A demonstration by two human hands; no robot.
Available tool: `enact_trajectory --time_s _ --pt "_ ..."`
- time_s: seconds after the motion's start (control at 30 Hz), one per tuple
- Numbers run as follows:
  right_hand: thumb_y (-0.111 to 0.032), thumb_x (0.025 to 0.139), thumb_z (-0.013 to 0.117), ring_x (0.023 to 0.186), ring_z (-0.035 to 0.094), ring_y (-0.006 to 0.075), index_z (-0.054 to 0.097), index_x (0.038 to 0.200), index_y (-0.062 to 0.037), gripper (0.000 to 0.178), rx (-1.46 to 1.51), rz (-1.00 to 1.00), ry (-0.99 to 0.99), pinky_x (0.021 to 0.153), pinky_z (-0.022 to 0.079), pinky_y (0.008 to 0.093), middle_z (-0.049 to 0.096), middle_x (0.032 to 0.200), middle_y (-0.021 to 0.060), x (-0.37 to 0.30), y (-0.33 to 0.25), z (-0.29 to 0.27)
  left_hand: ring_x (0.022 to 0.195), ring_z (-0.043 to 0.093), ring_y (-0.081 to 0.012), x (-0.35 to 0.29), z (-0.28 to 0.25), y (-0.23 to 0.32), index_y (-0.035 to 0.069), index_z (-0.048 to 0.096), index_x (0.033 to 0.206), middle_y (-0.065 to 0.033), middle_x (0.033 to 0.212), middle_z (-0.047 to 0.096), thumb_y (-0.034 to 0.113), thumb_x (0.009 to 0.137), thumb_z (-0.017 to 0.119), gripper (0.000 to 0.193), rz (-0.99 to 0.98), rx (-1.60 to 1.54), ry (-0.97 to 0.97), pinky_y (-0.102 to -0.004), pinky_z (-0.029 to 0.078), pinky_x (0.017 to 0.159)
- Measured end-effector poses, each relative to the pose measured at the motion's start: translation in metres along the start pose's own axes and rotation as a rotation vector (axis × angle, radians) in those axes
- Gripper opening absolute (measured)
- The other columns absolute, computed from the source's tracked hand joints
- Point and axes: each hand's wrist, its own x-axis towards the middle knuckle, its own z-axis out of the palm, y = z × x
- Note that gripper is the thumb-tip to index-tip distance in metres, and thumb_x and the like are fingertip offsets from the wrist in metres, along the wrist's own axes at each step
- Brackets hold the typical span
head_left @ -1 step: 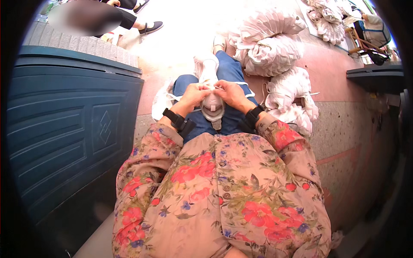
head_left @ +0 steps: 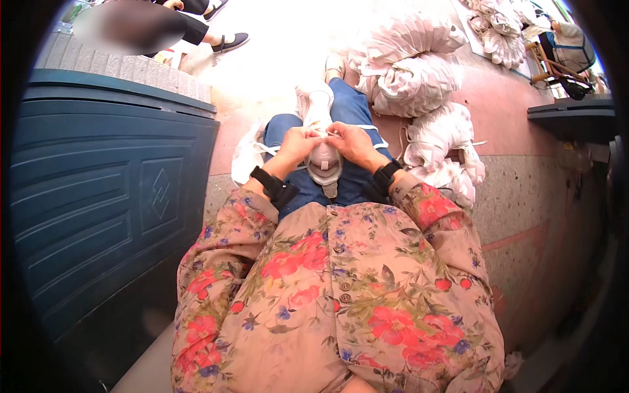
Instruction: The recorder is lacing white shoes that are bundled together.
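A white sneaker (head_left: 324, 157) lies lengthwise on my lap between my thighs, its heel with a small pull tab toward me. I cannot tell whether it has a sole. Over its opening my left hand (head_left: 300, 144) and my right hand (head_left: 352, 142) meet, thumbs and fingertips pinched close together. A white shoelace (head_left: 377, 128) runs out from under my right hand across my right thigh. Another loose white end (head_left: 267, 149) hangs by my left wrist. The bit of lace between the fingertips is mostly hidden. Each wrist wears a black band.
Bundled white shoe uppers (head_left: 416, 78) are piled on the floor ahead right, with a smaller bundle (head_left: 442, 141) nearer. White material (head_left: 244, 154) lies beside my left leg. A blue panelled door (head_left: 118, 170) stands left. Another person's dark shoe (head_left: 230, 42) shows far left.
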Motion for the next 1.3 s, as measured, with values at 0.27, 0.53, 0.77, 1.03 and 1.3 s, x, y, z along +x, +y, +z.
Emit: enact_trajectory --time_s 0.27,0.53,0.77,1.03,1.3 --pt "-0.024 0.076 0.054 0.077 0.058 0.0334 0.057 0.084 -0.0046 0.021 -0.116 -0.005 0.008 0.066 0.045 0.0406 0.061 0.08 0.0176 -0.005 -0.004 0.004 0.075 0.059 -0.0347 -0.02 0.015 0.002 0.002 0.062 0.082 -0.021 0.075 0.06 0.019 0.074 0.056 0.02 0.468 0.888 0.418 -0.0398 0.046 0.066" --pt "-0.024 0.076 0.053 0.078 0.058 0.0335 0.057 0.085 -0.0036 0.022 -0.086 -0.094 0.062 0.067 0.045 0.0413 0.06 0.08 0.0184 -0.008 -0.004 0.004 0.073 0.058 -0.0362 -0.002 0.02 0.0 0.002 0.062 0.077 -0.0217 0.072 0.059 0.018 0.075 0.053 0.018 0.378 0.985 0.482 -0.0423 0.046 0.064" --pt "-0.023 0.076 0.054 0.075 0.056 0.0358 0.056 0.08 -0.0026 0.021 -0.206 -0.191 -0.036 0.065 0.044 0.0436 0.057 0.076 0.0195 -0.004 0.018 0.004 0.072 0.058 -0.0364 -0.024 0.02 0.005 0.004 0.061 0.086 -0.0205 0.071 0.059 0.019 0.074 0.056 0.02 0.51 0.889 0.408 -0.0423 0.046 0.065" --pt "-0.026 0.088 0.046 0.048 0.035 0.0026 0.052 0.077 -0.0061 0.024 0.77 0.134 -0.278 0.042 0.03 0.019 0.042 0.059 -0.0053 -0.018 -0.042 -0.07 0.071 0.059 -0.0348 -0.013 0.027 0.006 0.009 0.06 0.089 -0.021 0.074 0.059 0.021 0.079 0.052 0.017 0.641 1.001 0.253 -0.0438 0.046 0.062" --pt "-0.019 0.083 0.048 0.071 0.055 0.0235 0.058 0.091 -0.0002 0.023 0.38 0.077 0.011 0.064 0.042 0.0337 0.057 0.074 0.0147 -0.008 0.012 -0.019 0.061 0.057 -0.0347 -0.043 0.012 -0.016 0.003 0.054 0.082 -0.0195 0.065 0.057 0.017 0.081 0.051 0.015 0.749 0.861 0.467 -0.0418 0.045 0.052"
